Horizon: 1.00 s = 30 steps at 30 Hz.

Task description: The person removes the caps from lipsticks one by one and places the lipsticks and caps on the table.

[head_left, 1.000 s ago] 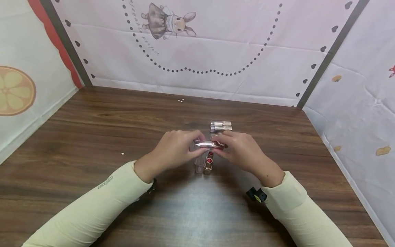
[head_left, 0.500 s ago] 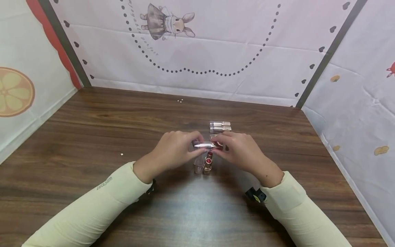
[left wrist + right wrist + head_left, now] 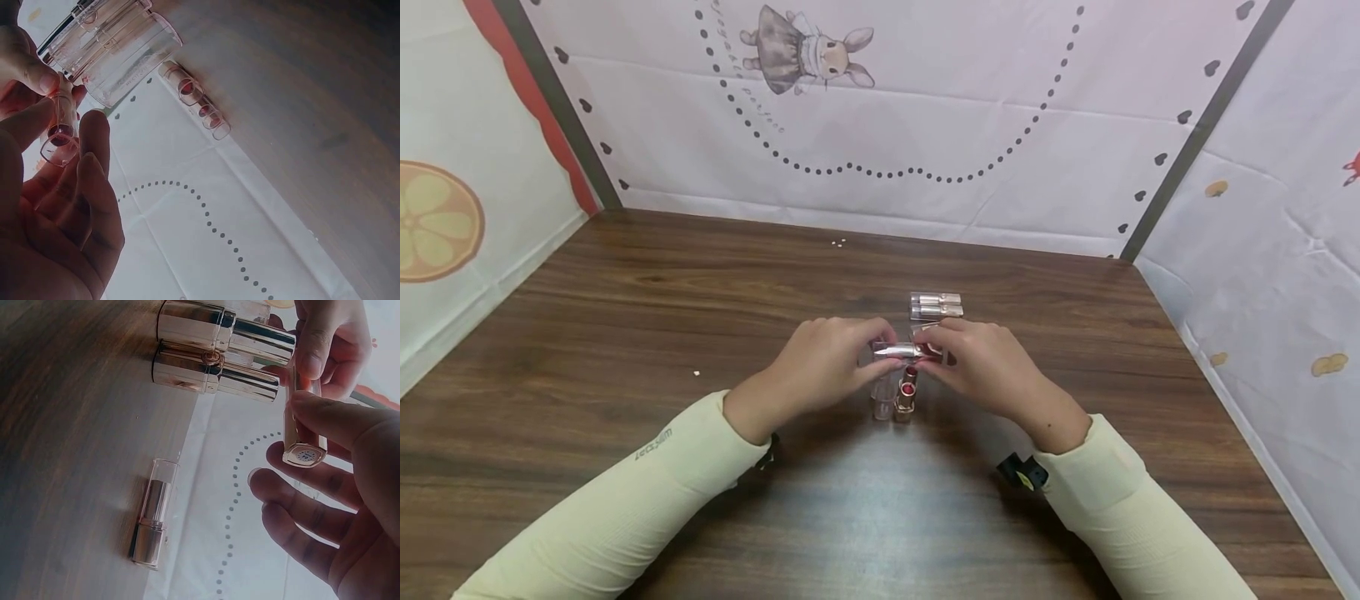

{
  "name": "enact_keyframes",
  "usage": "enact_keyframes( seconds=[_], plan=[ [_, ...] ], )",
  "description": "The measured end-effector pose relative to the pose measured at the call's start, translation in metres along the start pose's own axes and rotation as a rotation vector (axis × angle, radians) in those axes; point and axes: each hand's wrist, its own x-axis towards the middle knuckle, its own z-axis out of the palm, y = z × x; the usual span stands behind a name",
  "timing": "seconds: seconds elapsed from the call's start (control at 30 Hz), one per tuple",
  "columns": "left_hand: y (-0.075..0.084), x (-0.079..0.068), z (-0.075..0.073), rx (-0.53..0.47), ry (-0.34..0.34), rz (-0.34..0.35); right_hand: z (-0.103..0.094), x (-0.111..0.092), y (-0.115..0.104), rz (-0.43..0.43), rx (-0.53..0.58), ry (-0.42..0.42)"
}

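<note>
Both hands hold one capped lipstick [image 3: 897, 351] level between them, above the table. My left hand [image 3: 820, 358] pinches its clear cap end between thumb and fingers. At the other end my right hand [image 3: 996, 367] pinches the gold base, whose round label [image 3: 306, 455] shows in the right wrist view. Just below stand two uncapped lipsticks [image 3: 906, 396] with red tips and gold tubes. Beside them, clear caps [image 3: 883, 404] stand upright, seen large in the left wrist view.
Two capped lipsticks [image 3: 937, 306] lie side by side behind the hands. Another lies nearer, mostly hidden by the right hand. Small white bits [image 3: 838, 243] dot the wooden table [image 3: 700, 292] at the back, and one white scrap [image 3: 697, 373] lies left. Printed cloth [image 3: 925, 100] walls the table.
</note>
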Motion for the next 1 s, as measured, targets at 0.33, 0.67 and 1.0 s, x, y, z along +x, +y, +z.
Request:
enact_keyframes(
  seconds=[0.33, 0.67, 1.0],
  plan=[
    [-0.0011, -0.0004, 0.0000, 0.013, 0.036, 0.050, -0.0011, 0.0006, -0.0010, 0.006, -0.012, -0.014],
    [-0.0009, -0.0003, -0.0006, 0.010, 0.020, 0.027, -0.0011, 0.0001, -0.0003, 0.009, -0.004, -0.019],
    [-0.0007, -0.0004, -0.0013, 0.018, 0.029, 0.013, -0.0015, 0.0008, -0.0002, 0.040, 0.004, -0.029]
  ],
)
